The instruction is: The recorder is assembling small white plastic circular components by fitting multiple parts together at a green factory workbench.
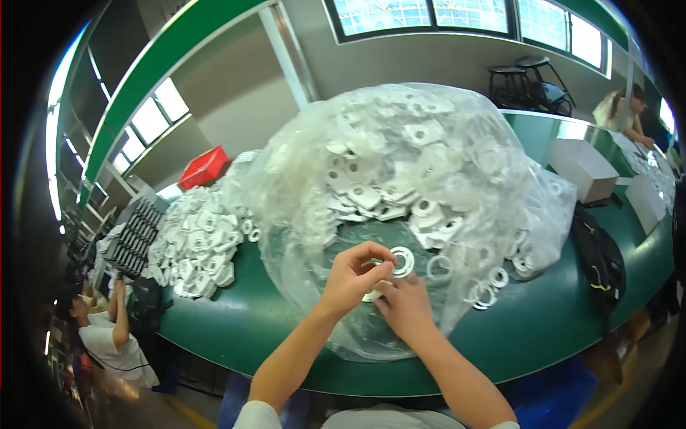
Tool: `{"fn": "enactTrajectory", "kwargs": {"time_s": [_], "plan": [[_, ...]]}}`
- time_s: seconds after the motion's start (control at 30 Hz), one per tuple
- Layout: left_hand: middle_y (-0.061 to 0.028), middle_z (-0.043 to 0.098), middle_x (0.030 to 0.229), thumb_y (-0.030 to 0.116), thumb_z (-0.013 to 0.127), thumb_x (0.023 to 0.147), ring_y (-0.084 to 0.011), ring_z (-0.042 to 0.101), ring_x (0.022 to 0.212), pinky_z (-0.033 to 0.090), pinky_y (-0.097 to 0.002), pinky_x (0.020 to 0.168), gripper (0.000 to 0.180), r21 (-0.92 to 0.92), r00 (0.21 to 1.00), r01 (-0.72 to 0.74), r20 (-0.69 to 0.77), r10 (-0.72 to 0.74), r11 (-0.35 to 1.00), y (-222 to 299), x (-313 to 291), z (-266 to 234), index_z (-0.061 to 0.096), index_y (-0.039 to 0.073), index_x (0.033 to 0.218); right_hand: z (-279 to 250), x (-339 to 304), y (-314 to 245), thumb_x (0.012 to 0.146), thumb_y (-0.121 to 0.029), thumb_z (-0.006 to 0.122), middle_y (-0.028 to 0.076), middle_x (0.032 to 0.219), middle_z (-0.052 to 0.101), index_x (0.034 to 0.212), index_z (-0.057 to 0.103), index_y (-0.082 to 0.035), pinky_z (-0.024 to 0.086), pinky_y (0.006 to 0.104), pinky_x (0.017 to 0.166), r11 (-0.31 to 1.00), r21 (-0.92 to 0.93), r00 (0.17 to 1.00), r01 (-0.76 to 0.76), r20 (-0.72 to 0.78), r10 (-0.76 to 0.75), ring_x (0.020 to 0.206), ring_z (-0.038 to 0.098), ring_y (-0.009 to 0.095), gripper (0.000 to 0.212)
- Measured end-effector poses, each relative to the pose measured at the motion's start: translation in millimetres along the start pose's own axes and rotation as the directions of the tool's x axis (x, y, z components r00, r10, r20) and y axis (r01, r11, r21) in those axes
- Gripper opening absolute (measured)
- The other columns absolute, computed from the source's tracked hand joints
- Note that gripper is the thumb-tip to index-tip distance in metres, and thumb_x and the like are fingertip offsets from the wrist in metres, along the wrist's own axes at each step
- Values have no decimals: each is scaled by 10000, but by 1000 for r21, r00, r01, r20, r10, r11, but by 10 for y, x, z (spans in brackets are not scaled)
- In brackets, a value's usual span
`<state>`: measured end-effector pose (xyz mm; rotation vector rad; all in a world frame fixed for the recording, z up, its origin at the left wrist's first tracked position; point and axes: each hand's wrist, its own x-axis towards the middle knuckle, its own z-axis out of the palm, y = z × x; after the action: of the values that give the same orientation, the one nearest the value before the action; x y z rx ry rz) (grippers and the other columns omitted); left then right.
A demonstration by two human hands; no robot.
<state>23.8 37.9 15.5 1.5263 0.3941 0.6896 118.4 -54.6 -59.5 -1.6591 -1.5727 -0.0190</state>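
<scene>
No txt, labels, nos. or signs legible in this view; far edges blurry, so can't be 100% sure.

Windows (389, 16) glare brightly, the tabletop (236, 329) gleams, and straight lines bend toward blackened edges.

Grey wall (400, 63), bright dark-framed windows (386, 16); two black stools (508, 71) near wall; green table (246, 336), green overhead beam (150, 70)

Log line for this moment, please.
left hand: appears to pinch white ring | right hand: close below ring, grip unclear | clear plastic bag: white parts inside | loose white pile: on table, left of bag
</scene>
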Motion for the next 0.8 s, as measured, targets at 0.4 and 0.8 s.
{"fn": "enactTrajectory", "kwargs": {"time_s": [0.4, 0.8], "plan": [[-54, 664, 894, 25, 656, 816, -77, 598, 784, 428, -195, 633, 211, -14, 973, 7, -231, -10, 1000, -172, -141, -653, 586, 12, 1015, -144, 74, -27, 683, -51, 719, 102, 905, 572, 1018, 637, -20, 453, 390, 742, 998, 70, 999, 7, 50, -10, 849, 535, 283, 347], [-39, 632, 912, -14, 646, 811, -81, 573, 778, 440, -211, 646, 141, -91, 991, 23, -132, -35, 996, -296, -201, -519, 627, -3, 950, -172, 75, -71, 702, -36, 697, 82, 763, 495, 985, 652, -16, 413, 305, 584, 969, 161, 963, -187, -166, 214, 665, 499, 216, 287]]}}
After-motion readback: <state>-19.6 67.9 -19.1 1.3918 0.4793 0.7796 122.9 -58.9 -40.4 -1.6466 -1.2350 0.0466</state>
